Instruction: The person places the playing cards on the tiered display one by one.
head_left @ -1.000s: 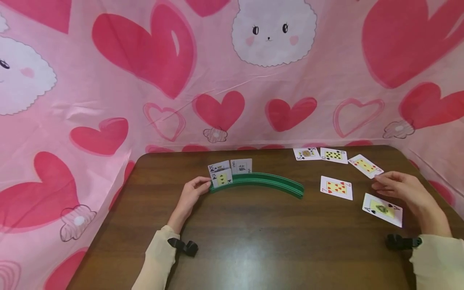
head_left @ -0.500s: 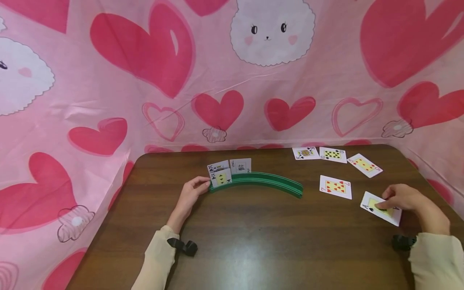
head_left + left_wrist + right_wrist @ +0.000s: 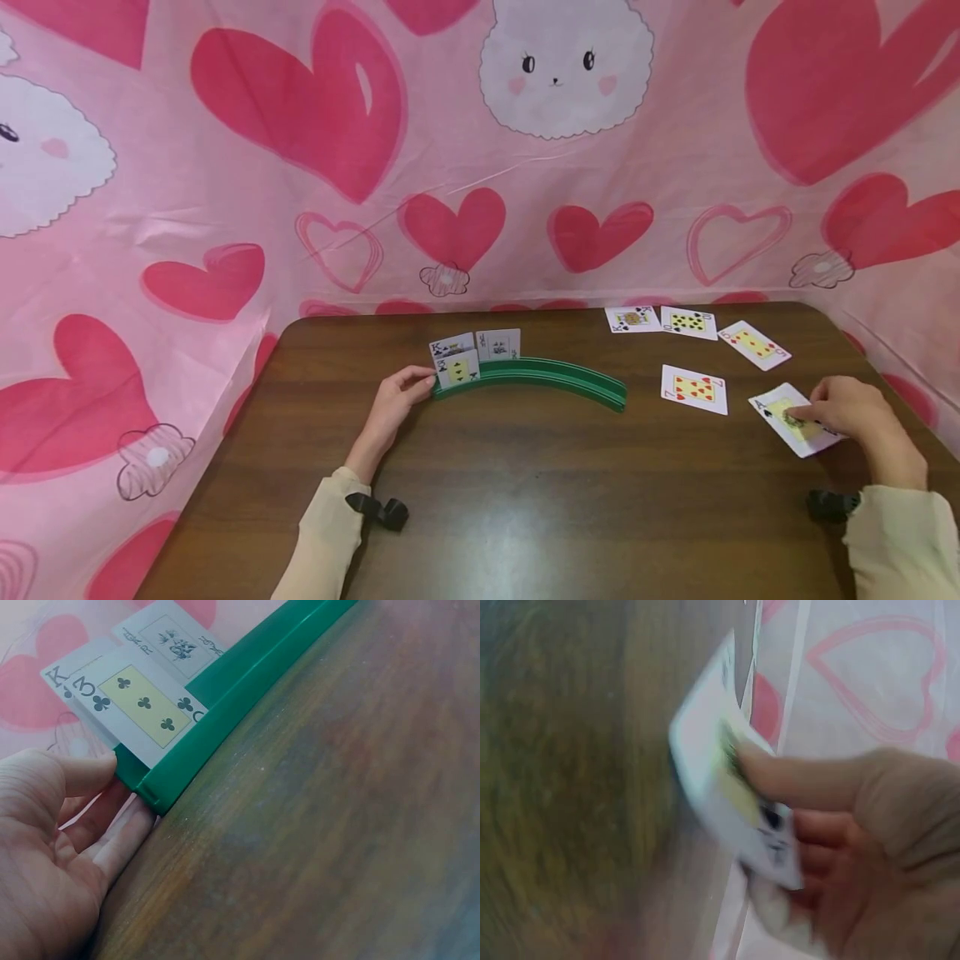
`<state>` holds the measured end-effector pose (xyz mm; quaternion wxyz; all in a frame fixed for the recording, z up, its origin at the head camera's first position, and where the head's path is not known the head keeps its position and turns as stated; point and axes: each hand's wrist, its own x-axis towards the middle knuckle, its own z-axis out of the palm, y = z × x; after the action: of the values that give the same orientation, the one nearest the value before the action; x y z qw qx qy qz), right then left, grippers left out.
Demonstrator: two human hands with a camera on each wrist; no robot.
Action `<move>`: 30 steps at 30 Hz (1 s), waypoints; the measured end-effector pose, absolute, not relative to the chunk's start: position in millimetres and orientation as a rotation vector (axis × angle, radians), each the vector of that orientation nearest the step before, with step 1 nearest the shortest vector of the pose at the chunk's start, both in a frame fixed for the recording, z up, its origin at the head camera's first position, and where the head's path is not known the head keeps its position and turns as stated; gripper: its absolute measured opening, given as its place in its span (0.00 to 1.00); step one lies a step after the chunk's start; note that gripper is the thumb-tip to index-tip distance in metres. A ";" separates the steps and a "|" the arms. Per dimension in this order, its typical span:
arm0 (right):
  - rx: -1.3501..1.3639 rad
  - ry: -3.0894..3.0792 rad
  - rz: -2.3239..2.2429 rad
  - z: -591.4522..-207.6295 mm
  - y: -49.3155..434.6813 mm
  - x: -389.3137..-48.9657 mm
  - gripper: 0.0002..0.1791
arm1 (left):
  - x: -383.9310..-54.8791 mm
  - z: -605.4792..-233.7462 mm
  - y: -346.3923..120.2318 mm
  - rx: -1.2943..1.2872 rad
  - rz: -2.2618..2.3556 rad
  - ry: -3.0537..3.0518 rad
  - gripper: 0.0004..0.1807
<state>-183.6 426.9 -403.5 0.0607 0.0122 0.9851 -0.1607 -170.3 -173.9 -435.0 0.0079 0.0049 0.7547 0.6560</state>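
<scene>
My right hand [image 3: 855, 412] pinches the ace of spades [image 3: 783, 408], thumb across its face and the other fingers behind it. In the right wrist view the ace [image 3: 705, 742] is blurred and tilted above the table. My left hand [image 3: 401, 400] grips the left end of a curved green card holder [image 3: 551, 369], thumb at its back corner and fingers low at its end. Standing in the holder are a three of clubs [image 3: 142, 705], a king [image 3: 56, 675] mostly hidden behind it, and a joker [image 3: 176, 641] in the rear slot.
Face up on the brown table [image 3: 525, 500] at the right lie a seven of hearts [image 3: 693, 389], a red diamond card [image 3: 753, 344], a ten [image 3: 688, 322] and a king of spades [image 3: 632, 319]. A pink heart-patterned cloth [image 3: 525, 167] hangs behind the table.
My right hand has come from beside the diamond card down to the ace, pinched it and turned it slightly off its place. The left hand and the holder have stayed put.
</scene>
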 end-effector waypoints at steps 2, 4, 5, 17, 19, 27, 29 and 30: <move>0.151 3.102 -0.521 -402.6 427.2 -181.8 0.21 | -170.3 -435.4 -173.8 0.018 2.048 2.361 0.13; 0.255 3.219 -0.602 -402.6 426.4 -180.6 0.20 | -170.1 -435.7 -173.7 0.023 2.042 2.364 0.13; 0.283 3.264 -0.644 -402.8 425.8 -180.5 0.19 | -170.0 -435.9 -173.7 0.024 2.043 2.363 0.13; 0.449 3.046 -1.231 -398.2 415.7 -187.4 0.34 | -169.1 -436.1 -174.0 0.047 2.051 2.368 0.14; 0.417 2.996 -1.374 -398.4 415.9 -188.2 0.35 | -168.9 -435.8 -174.0 0.051 2.049 2.370 0.14; 0.356 2.869 -1.802 -393.2 410.1 -188.8 0.32 | -168.9 -435.6 -174.2 0.049 2.064 2.353 0.13; 0.356 2.853 -1.854 -391.1 407.5 -188.7 0.28 | -168.8 -435.8 -174.2 0.049 2.067 2.352 0.13; 0.360 2.862 -1.858 -390.1 405.9 -188.6 0.26 | -168.8 -435.9 -174.3 0.050 2.069 2.351 0.13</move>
<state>-188.6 405.9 -390.1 -0.1444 0.1038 0.8253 -0.5359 -168.8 -174.3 -435.9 0.0047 0.0161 0.7506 0.6605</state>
